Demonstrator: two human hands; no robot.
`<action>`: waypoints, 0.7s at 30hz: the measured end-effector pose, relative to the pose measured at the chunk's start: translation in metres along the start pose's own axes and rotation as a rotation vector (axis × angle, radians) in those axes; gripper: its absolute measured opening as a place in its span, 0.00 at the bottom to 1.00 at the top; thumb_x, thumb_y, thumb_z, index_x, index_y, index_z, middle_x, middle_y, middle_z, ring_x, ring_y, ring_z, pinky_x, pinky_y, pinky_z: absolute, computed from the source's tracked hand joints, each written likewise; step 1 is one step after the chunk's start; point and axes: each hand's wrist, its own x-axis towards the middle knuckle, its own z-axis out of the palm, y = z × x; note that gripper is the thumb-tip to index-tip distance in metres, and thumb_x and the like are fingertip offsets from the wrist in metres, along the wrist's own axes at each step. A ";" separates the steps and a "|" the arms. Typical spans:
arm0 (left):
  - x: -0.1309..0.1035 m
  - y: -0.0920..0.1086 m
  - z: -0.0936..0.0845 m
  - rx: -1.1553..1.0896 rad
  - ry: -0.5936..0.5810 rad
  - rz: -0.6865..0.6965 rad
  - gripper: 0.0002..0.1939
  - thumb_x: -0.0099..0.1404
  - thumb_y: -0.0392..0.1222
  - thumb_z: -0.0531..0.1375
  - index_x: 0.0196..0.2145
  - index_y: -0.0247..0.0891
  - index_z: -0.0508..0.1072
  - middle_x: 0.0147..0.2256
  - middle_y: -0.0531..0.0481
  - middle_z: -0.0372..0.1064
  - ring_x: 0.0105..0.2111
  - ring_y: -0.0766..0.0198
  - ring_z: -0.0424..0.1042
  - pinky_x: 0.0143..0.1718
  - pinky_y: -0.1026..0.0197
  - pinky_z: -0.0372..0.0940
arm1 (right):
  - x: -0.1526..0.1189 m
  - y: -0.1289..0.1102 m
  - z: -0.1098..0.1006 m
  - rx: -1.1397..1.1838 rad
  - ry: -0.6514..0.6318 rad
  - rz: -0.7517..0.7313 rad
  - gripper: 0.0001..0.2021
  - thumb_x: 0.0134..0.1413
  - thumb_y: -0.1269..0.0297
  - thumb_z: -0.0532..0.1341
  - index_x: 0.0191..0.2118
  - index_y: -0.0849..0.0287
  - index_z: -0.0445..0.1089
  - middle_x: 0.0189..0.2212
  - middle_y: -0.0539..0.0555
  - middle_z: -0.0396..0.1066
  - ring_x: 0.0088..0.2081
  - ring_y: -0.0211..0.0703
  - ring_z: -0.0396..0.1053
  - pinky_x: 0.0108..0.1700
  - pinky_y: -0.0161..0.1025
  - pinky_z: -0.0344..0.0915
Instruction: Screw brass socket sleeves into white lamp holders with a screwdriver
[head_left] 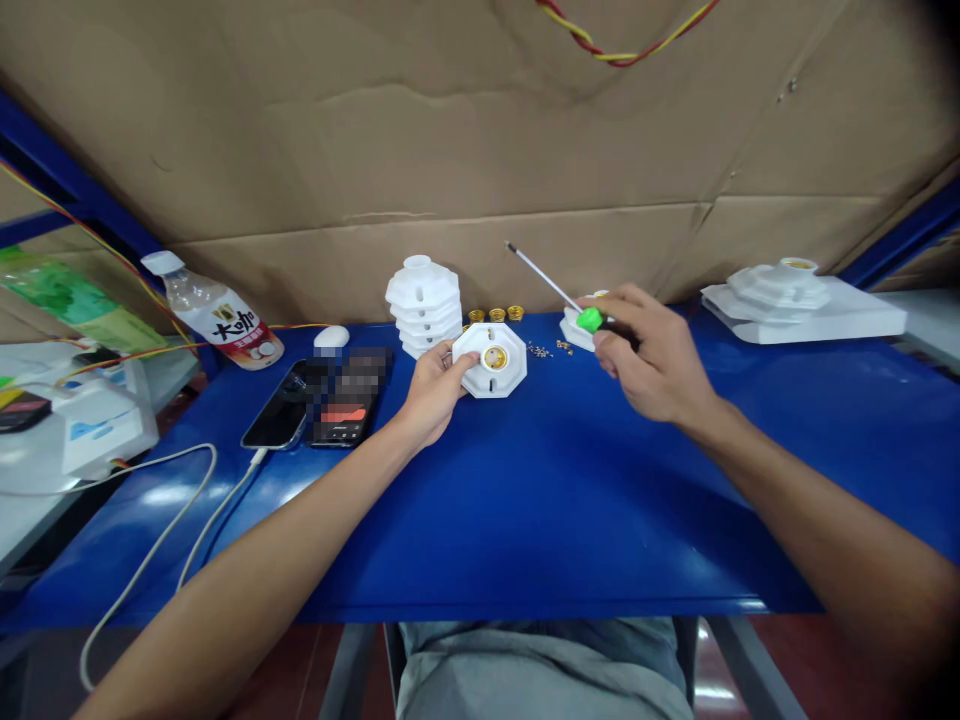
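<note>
My left hand (437, 393) grips a white octagonal lamp holder (491, 384) by its left edge, thumb on its face. A brass-coloured threaded ring shows in the lamp holder's centre, with slots above and below it. My right hand (657, 352) is closed around the green and black handle of a screwdriver (546, 278), whose shaft points up and left, apart from the lamp holder. Behind my left hand rises a stack of white lamp holders (424, 300). Several brass screw shells (496, 314) and small loose screws (538, 351) lie just beyond. Another white lamp holder (570, 328) is partly hidden by my right hand.
Two phones (279, 408) lie at the left of the blue table (570, 510), one with a charging cable (217, 520). A drink bottle (225, 315) and a white case (331, 338) stand behind them. More lamp holders (780, 290) rest on a white box (862, 315) at right.
</note>
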 end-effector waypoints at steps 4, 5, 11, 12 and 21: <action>-0.002 0.002 0.003 0.004 0.014 0.002 0.14 0.63 0.37 0.69 0.47 0.35 0.77 0.42 0.41 0.81 0.41 0.54 0.81 0.40 0.55 0.75 | 0.009 -0.004 -0.013 -0.044 0.167 -0.010 0.16 0.63 0.63 0.68 0.56 0.51 0.79 0.45 0.55 0.79 0.39 0.47 0.79 0.45 0.48 0.76; -0.002 0.003 0.003 0.002 0.019 0.003 0.14 0.63 0.37 0.70 0.46 0.35 0.77 0.43 0.41 0.81 0.41 0.53 0.81 0.41 0.55 0.75 | 0.010 -0.007 -0.016 -0.031 0.208 -0.005 0.14 0.62 0.62 0.70 0.53 0.51 0.80 0.44 0.55 0.80 0.38 0.47 0.79 0.45 0.48 0.77; -0.002 0.002 0.003 0.008 0.046 0.009 0.14 0.63 0.37 0.69 0.46 0.36 0.77 0.45 0.40 0.81 0.43 0.52 0.81 0.41 0.54 0.76 | 0.010 -0.026 -0.035 -0.041 0.324 -0.040 0.04 0.60 0.60 0.73 0.40 0.50 0.83 0.37 0.54 0.84 0.36 0.50 0.81 0.40 0.48 0.77; -0.002 0.002 0.003 0.008 0.043 0.014 0.14 0.63 0.38 0.69 0.47 0.36 0.77 0.45 0.39 0.81 0.44 0.52 0.81 0.41 0.54 0.75 | 0.009 -0.030 -0.037 -0.067 0.333 -0.037 0.03 0.61 0.59 0.73 0.39 0.50 0.83 0.36 0.54 0.83 0.34 0.49 0.80 0.37 0.48 0.76; -0.001 0.000 0.002 -0.015 0.050 0.010 0.14 0.62 0.37 0.70 0.46 0.35 0.77 0.46 0.39 0.81 0.43 0.52 0.81 0.42 0.54 0.76 | 0.003 -0.032 -0.029 -0.152 0.180 -0.173 0.01 0.58 0.61 0.73 0.36 0.47 0.82 0.35 0.47 0.84 0.36 0.49 0.82 0.38 0.46 0.77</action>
